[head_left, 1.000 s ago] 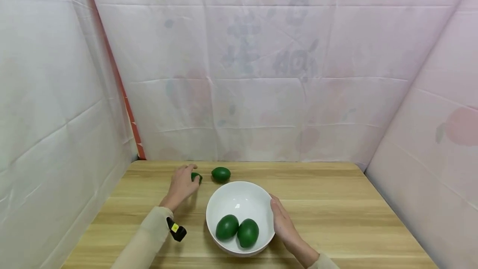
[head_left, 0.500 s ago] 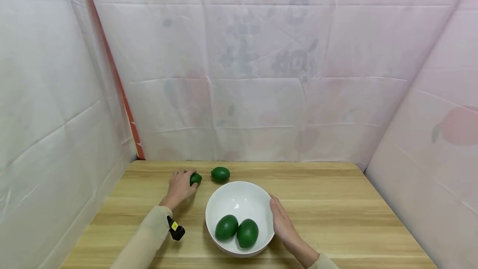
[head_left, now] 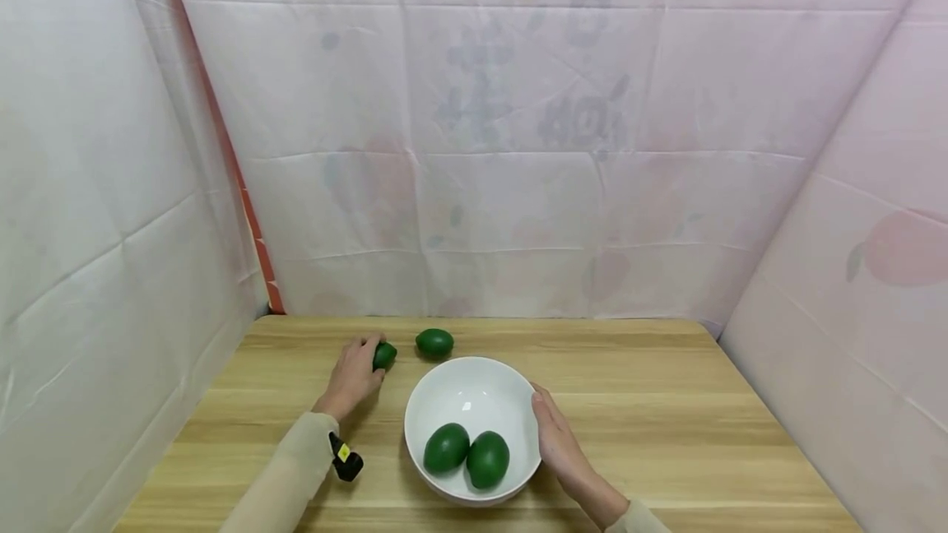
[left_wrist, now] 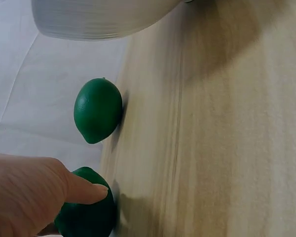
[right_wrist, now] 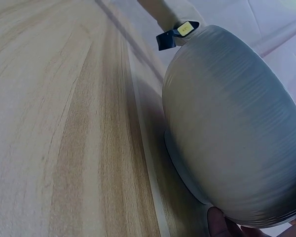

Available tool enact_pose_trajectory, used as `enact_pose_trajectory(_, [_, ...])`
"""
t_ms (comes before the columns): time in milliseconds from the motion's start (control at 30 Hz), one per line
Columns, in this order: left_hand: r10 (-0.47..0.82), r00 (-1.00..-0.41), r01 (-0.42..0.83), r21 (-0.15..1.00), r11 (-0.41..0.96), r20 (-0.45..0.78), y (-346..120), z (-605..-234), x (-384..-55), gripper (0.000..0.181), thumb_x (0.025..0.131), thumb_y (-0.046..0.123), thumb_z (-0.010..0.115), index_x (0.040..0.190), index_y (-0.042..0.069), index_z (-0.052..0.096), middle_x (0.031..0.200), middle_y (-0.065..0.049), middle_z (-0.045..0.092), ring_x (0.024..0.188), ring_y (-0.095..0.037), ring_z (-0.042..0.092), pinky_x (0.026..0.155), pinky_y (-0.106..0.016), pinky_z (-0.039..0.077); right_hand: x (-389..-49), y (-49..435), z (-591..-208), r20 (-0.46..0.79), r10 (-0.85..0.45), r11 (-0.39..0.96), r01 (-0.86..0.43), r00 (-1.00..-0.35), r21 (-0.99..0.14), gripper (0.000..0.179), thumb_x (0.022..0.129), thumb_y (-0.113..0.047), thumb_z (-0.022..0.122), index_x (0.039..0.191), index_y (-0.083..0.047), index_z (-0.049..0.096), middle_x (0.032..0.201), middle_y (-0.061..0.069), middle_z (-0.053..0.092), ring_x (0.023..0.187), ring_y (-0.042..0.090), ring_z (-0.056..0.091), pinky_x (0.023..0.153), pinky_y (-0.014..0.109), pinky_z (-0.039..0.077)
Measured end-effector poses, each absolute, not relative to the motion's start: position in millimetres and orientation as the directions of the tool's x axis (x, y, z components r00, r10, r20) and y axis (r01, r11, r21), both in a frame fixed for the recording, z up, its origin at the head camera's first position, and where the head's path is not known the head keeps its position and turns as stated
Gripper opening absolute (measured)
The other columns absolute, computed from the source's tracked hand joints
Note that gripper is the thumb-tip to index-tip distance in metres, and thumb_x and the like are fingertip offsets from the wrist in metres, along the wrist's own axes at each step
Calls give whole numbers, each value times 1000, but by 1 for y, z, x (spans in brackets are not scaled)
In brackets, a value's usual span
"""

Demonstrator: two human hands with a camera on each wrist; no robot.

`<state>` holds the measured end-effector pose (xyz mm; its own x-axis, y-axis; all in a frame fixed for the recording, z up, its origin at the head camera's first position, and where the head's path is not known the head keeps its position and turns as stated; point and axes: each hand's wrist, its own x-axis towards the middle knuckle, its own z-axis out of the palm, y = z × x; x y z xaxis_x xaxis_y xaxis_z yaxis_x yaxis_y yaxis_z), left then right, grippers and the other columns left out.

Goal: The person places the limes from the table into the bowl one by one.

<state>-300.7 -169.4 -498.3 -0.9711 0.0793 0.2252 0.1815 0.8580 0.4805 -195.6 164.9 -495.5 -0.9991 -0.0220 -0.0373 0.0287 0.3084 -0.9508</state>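
At the back left of the table, my left hand point(head_left: 357, 370) grips a green lime point(head_left: 384, 355), thumb on the near side and fingers over the far side. The left wrist view shows that thumb pressed on the held lime point(left_wrist: 86, 212), with a second lime point(left_wrist: 97, 110) lying just beyond it. In the head view this loose lime point(head_left: 434, 342) is right of the held one. My right hand point(head_left: 560, 444) holds the white bowl point(head_left: 474, 385) by its right side, fingertips low by its foot in the right wrist view. Two limes point(head_left: 447, 448) lie together inside the bowl.
The wooden table point(head_left: 689, 410) ends at a pale printed cloth point(head_left: 511, 212) hanging behind it. More cloth point(head_left: 96, 237) hangs at the left and right sides. A black device with a yellow label point(head_left: 346, 457) sits on the left wrist.
My left hand has come down onto the lime and its fingers have closed round it. The right hand and the bowl have stayed in place.
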Motion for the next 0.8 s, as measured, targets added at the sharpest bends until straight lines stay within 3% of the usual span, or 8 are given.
enact_pose_trajectory(200, [81,-973,177,473,863,217,-172,-502,-298,50,84,4,79,129,12,60,132,-25,59,113,-46,58,83,-62,54,-195,165,-495,-47,-25,320,36,-999,-947,56,113,-37,22,157,-3,33,163,23,33,154,43,25,124,60,21])
enact_pose_trajectory(467, [96,-964,207,475,855,249,-174,-504,-295,48,84,9,81,127,13,59,131,-23,59,113,-42,57,88,-60,52,-194,162,-494,-49,-31,311,37,-998,-950,57,113,-38,22,157,-4,32,163,24,31,154,44,24,124,60,20])
enact_pose_trajectory(800, [116,-911,323,510,797,396,-165,-479,-287,52,85,15,81,131,14,59,123,-19,63,106,-37,62,85,-55,53,-197,162,-497,-29,-41,294,16,-999,-956,54,113,-36,22,155,-4,36,161,23,37,152,43,30,123,60,24])
